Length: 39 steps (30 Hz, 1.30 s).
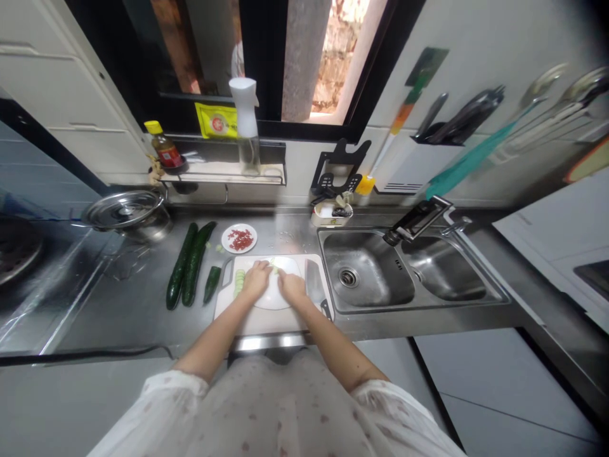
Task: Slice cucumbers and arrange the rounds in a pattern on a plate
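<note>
A white plate (273, 298) lies on a pale cutting board (247, 325). Over its left far part is my left hand (257, 279), fingers bent together, their hold too small to make out. From the right, my right hand (291, 285) reaches over the plate and pinches a pale green cucumber slice (275, 270) at the fingertips. Beside my left hand, a row of cucumber slices (239, 282) rests on the board. A cleaver (313, 279) lies flat along the board's right side, its black handle toward me.
Two whole cucumbers (191, 273) and a cut cucumber piece (212, 284) lie left of the board. Behind it stands a small plate of chopped red bits (239, 238). A lidded pot (128, 216) is farther left. The double sink (371, 270) borders the board's right side.
</note>
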{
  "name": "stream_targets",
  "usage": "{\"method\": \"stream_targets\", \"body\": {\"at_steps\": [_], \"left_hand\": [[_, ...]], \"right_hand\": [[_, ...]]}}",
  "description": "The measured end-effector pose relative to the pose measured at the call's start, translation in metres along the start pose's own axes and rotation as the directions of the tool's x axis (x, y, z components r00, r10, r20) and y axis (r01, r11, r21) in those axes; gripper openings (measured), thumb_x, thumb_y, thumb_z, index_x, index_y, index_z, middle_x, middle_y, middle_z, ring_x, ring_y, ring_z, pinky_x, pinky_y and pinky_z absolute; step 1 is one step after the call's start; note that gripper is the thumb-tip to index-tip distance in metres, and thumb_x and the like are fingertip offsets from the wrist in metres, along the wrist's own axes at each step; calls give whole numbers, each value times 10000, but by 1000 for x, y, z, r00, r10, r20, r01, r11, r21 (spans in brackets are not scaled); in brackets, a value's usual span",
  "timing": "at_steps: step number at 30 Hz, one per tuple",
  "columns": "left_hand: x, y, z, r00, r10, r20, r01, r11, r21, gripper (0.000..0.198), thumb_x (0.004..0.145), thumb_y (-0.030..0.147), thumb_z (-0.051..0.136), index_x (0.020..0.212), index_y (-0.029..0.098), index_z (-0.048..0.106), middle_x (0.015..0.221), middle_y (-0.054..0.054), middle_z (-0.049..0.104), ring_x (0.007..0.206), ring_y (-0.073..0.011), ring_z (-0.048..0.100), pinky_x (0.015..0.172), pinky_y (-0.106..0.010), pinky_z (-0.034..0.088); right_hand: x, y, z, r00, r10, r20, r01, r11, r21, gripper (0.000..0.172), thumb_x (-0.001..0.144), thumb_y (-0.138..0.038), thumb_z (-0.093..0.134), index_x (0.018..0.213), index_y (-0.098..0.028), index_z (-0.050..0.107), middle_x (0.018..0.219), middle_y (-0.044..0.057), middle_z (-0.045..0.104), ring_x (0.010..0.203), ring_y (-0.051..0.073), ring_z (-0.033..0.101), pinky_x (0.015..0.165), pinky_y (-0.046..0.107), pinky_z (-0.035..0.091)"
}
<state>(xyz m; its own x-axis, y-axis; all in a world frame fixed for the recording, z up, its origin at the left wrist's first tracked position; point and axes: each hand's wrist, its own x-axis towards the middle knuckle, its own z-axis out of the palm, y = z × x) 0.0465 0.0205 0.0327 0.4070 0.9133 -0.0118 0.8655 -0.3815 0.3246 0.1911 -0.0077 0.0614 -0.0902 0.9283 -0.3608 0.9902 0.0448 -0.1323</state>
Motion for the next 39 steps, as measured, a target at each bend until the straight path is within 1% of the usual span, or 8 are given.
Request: {"method": "stream_targets", "body": {"at_steps": [5,9,15,19,22,29,34,39], "left_hand": [[-19,-4,4,992,-74,-102,63,993,-103,371,841,132,449,1140,221,650,1245,-70,559,1166,-231,444,984,-365,409],[-42,-11,7,965,-165,-204,128,975,-181,354,836,153,451,1116,208,661,1154,-73,597,1106,-229,489,996,-356,401],[-80,-33,8,869,-412,-274,338,899,-277,315,835,230,455,1078,192,653,1067,-83,630,1031,-241,539,927,-338,432],[-104,-49,8,793,-562,-235,493,819,-293,308,828,264,452,1063,189,637,992,-88,640,950,-240,574,871,-342,448],[-116,-54,6,759,-623,-189,570,776,-270,300,832,312,456,1038,184,632,970,-94,639,932,-244,587,833,-340,451],[-117,-41,4,764,-639,-93,624,768,-146,398,785,519,524,980,195,649,940,-100,643,903,-274,595,787,-367,433],[-111,-35,7,739,-667,-98,655,744,-129,345,793,476,535,955,197,655,947,-103,647,939,-291,594,817,-394,418],[-110,-36,13,732,-672,-110,645,736,-206,233,795,401,537,865,208,647,895,-66,660,868,-248,605,778,-345,418]], "right_hand": [[-3,1,1,999,-32,-22,32,999,22,442,989,-338,258,1369,-224,452,1003,119,702,939,202,652,775,286,447],[-9,1,2,999,-51,-16,51,998,34,443,984,-338,268,1376,-235,447,1007,108,706,939,204,652,767,279,444],[-28,4,9,994,-95,-63,100,992,81,447,989,-351,255,1368,-248,468,1044,86,708,977,197,643,789,264,431],[-42,7,12,994,-87,-66,95,987,130,453,985,-368,269,1371,-257,479,1083,76,703,1006,191,634,816,257,420],[-48,11,12,995,-72,-66,82,983,162,448,978,-363,287,1352,-257,509,1100,76,699,1018,194,631,821,258,419],[-53,13,7,995,-63,-74,77,977,198,437,974,-345,318,1340,-245,532,1116,75,697,1016,186,635,830,238,416],[-55,13,8,995,-57,-83,73,977,201,441,976,-347,312,1345,-243,530,1108,72,700,996,177,641,824,228,417],[-58,16,13,994,-44,-103,66,974,219,434,972,-352,314,1320,-250,552,1057,66,715,968,178,649,800,231,424]]}}
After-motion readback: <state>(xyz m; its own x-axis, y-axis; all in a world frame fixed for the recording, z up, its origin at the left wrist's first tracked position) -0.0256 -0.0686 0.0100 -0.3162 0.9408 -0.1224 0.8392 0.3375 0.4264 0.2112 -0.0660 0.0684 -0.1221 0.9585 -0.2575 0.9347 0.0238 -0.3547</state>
